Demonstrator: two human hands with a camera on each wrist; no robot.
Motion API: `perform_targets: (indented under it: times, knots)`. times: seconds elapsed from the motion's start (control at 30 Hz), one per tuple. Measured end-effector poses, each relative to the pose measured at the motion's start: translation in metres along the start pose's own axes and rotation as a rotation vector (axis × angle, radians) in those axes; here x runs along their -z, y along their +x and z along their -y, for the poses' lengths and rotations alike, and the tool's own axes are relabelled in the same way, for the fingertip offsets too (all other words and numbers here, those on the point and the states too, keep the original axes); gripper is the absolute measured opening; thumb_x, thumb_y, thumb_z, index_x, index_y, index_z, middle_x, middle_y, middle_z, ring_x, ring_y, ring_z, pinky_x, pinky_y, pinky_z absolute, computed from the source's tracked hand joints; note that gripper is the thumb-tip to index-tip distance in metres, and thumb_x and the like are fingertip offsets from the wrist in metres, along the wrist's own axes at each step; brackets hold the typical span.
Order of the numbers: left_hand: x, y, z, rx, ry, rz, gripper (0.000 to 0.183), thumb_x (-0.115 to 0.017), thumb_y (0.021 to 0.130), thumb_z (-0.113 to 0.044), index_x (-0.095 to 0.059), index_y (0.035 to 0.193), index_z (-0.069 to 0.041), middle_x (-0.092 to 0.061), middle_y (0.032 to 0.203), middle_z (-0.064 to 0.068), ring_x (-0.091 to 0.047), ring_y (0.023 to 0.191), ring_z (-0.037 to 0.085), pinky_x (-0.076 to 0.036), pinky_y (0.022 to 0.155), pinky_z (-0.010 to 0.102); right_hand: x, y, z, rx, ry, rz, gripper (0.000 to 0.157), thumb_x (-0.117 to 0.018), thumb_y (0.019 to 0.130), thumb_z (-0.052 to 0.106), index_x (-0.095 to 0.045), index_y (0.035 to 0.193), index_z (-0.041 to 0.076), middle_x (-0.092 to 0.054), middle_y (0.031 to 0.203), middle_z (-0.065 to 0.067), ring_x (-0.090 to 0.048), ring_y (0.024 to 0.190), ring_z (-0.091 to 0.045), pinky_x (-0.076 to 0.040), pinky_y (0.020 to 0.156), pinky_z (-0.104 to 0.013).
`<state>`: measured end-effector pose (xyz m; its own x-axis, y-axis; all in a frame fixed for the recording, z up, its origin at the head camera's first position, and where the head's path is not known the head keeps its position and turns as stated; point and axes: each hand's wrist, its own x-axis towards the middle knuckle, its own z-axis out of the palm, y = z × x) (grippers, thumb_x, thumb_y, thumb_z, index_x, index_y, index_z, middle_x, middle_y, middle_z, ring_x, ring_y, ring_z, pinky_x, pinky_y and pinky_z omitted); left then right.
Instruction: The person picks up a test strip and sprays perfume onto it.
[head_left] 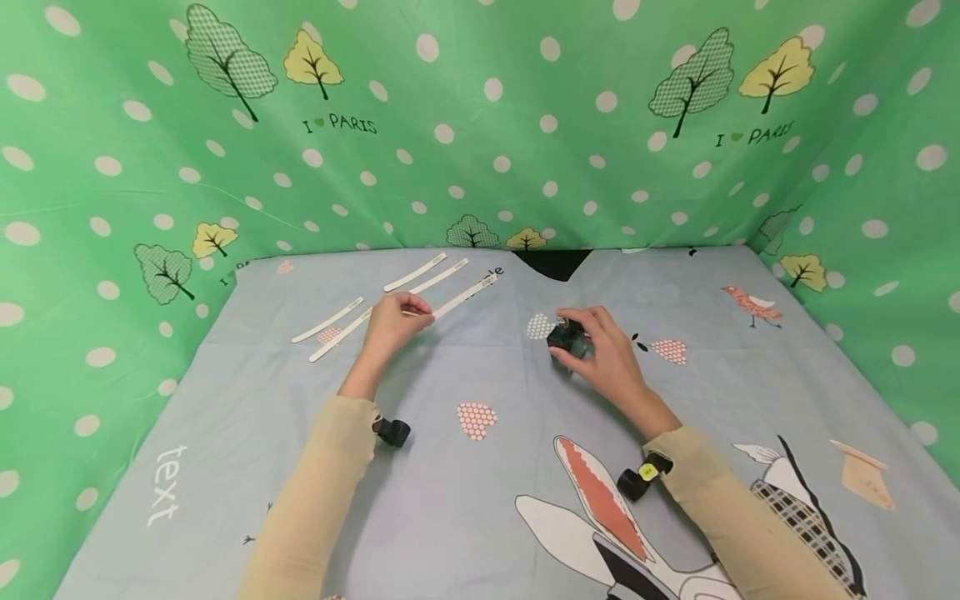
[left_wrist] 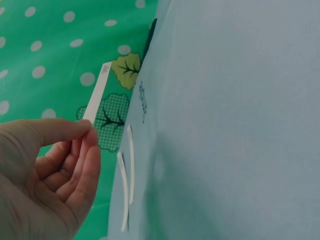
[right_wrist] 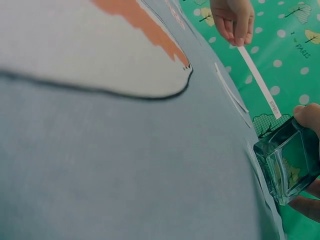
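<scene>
My left hand point(head_left: 397, 323) pinches one end of a white paper test strip point(head_left: 467, 296) between thumb and fingertips. Small print marks the strip's far end, which points away to the right in the head view. A square, dark teal glass bottle, looking like a perfume bottle point(right_wrist: 290, 160), is in my right hand point(head_left: 600, 346), thumb on one side and fingers on the other. In the right wrist view the strip's printed end point(right_wrist: 276, 111) appears close beside the bottle. More white strips point(head_left: 415, 272) lie on the cloth around the left hand.
A grey-blue printed cloth point(head_left: 420, 500) covers the table. Two strips point(head_left: 327, 320) lie at the left, others near the far edge. Green dotted fabric point(head_left: 495, 125) hangs behind and along the sides. A black wrist camera point(head_left: 393, 431) sits on each wrist.
</scene>
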<state>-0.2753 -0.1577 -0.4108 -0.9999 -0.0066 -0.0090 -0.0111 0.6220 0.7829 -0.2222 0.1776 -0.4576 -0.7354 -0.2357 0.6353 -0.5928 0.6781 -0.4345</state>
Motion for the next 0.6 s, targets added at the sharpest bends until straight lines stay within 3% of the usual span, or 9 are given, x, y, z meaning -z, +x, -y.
perform_targets:
  times: [0.6]
  knots:
    - [0.001, -0.015, -0.002, -0.039, -0.01, 0.03, 0.016, -0.074, 0.087, -0.012, -0.068, 0.098, -0.002, -0.073, 0.106, 0.018, -0.071, 0.096, 0.031, -0.056, 0.08, 0.032, 0.0, 0.0, 0.0, 0.007, -0.015, 0.004, 0.056, -0.085, 0.079, 0.025, -0.061, 0.129, 0.02, -0.059, 0.111, -0.014, -0.062, 0.081, -0.025, -0.058, 0.069, -0.038]
